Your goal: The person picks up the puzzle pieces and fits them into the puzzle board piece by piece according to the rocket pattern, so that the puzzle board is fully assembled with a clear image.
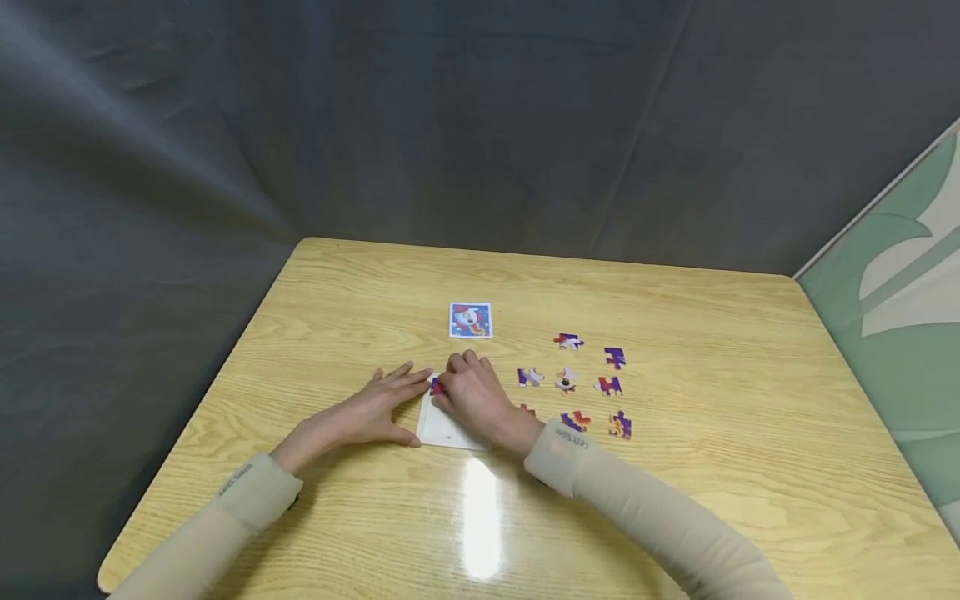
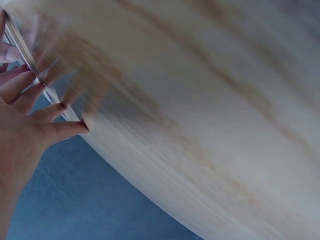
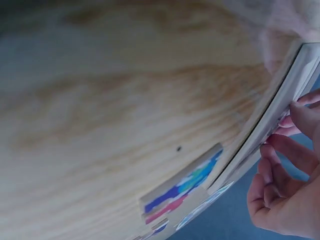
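A white puzzle tray (image 1: 442, 429) lies on the table in the head view. In its upper left corner is a red and purple jigsaw puzzle piece (image 1: 437, 386), partly covered by my right hand (image 1: 476, 396). My right thumb and curled fingers pinch at that piece from its right side. My left hand (image 1: 375, 408) rests at the tray's left side, fingers spread, thumb near the lower left corner. In the left wrist view the left hand's fingertips (image 2: 82, 127) touch the table by the tray's edge. The right wrist view shows thumb and forefinger close together above the tray (image 3: 295, 95).
Several loose puzzle pieces lie right of the tray, among them a purple one (image 1: 615, 358) and a white-purple one (image 1: 530, 377); my right forearm partly hides the nearest. A small square picture card (image 1: 470, 320) lies behind the tray. Dark cloth (image 1: 465, 125) hangs beyond the wooden table (image 1: 360, 283).
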Motion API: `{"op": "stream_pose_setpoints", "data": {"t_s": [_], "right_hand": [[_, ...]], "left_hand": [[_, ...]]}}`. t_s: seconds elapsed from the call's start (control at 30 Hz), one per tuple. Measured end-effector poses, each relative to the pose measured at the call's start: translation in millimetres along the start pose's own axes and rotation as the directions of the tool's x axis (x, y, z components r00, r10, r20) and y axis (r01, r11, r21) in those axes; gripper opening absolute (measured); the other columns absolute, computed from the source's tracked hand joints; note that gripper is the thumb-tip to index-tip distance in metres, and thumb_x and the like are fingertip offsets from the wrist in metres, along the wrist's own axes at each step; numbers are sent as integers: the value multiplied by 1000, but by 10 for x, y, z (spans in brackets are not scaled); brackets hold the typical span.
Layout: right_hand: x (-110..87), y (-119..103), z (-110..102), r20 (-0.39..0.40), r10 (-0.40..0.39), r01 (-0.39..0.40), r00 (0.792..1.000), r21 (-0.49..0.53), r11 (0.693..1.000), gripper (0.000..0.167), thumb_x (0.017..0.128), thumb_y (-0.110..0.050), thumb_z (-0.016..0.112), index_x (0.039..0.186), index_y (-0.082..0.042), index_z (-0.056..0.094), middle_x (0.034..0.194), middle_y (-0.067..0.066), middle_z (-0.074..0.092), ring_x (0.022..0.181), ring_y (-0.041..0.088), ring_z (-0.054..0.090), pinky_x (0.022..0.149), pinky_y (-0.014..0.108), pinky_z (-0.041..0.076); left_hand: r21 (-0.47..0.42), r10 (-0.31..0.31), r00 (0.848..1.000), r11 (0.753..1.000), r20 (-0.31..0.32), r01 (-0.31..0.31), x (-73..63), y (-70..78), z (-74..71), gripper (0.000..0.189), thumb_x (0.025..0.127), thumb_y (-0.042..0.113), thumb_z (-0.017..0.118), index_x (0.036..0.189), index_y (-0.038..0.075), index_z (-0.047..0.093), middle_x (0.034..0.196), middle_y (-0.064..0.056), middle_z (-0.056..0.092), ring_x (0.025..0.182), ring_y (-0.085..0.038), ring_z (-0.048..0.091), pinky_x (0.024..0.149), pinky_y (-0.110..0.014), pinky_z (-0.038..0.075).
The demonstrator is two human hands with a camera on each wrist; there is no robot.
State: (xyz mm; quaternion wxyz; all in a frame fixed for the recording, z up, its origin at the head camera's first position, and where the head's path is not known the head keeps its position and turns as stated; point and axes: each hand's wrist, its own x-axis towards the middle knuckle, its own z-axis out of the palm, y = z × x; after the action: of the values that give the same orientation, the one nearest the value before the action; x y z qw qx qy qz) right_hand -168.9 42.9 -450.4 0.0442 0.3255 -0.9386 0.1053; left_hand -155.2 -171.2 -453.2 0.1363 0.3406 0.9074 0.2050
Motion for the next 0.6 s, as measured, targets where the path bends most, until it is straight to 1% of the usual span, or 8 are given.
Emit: {"op": "stream_pose_setpoints", "data": {"t_s": [0.1,0.2,0.3,0.37,0.43,0.47,0.53,0.6], "right_hand": [[-5,-3,3,15,-6,6,1000,14,1000,31,91,-38,65,104,-11,72,98,2,60,93,19,50,80,33,44],[-25,36,-15,2,-19,19,1000,41,999,34,92,-38,64,109,-10,71,101,2,60,92,18,49,79,33,44],[-71,165,-85,-63,-27,33,998,86,996,33,91,-34,66,110,-7,70,103,4,63,92,20,51,78,33,45],[-115,319,-159,-116,-15,29,993,121,992,32,90,-29,69,110,-4,70,104,7,65,91,22,54,78,34,47],[-167,520,-238,-166,23,6,986,169,986,30,88,-23,71,109,-1,69,104,11,67,91,25,56,78,36,48],[-199,633,-276,-175,57,-22,983,195,981,31,88,-21,72,109,0,69,104,12,67,91,26,56,78,37,49],[-267,866,-345,-181,139,-92,974,246,965,31,88,-18,72,111,2,68,106,14,67,92,28,57,78,39,49],[-347,1100,-397,-168,214,-159,962,290,944,33,88,-16,71,114,4,67,109,17,67,92,30,58,80,42,48]], "left_hand": [[-3,2,1000,1000,1,-2,-5,-6,1,92,78,50,74,146,2,37,158,-10,24,145,-37,11,108,-71,10],[-7,-6,1000,1000,6,7,-11,-13,12,92,78,51,74,146,2,38,158,-9,23,145,-37,11,108,-70,10],[-1,-15,1000,1000,11,15,-11,-20,24,92,78,53,73,147,3,38,158,-8,22,146,-36,11,108,-70,10],[2,-14,1000,1000,9,14,-9,-23,28,92,77,53,73,147,3,38,158,-8,22,146,-35,11,109,-69,10],[2,-3,1000,1000,1,3,-4,-21,27,91,77,52,74,146,3,39,158,-9,24,145,-36,11,108,-70,11],[1,-1,1000,1000,-1,1,-3,-20,26,91,77,51,74,146,3,39,158,-9,24,145,-36,12,108,-70,10],[-1,9,1000,1000,-8,-9,-2,-17,26,90,77,50,75,145,2,40,157,-10,25,145,-38,12,107,-71,10],[-5,9,1000,1000,-8,-9,-1,-10,24,90,77,49,75,145,2,40,157,-10,26,145,-38,12,107,-72,10]]}}
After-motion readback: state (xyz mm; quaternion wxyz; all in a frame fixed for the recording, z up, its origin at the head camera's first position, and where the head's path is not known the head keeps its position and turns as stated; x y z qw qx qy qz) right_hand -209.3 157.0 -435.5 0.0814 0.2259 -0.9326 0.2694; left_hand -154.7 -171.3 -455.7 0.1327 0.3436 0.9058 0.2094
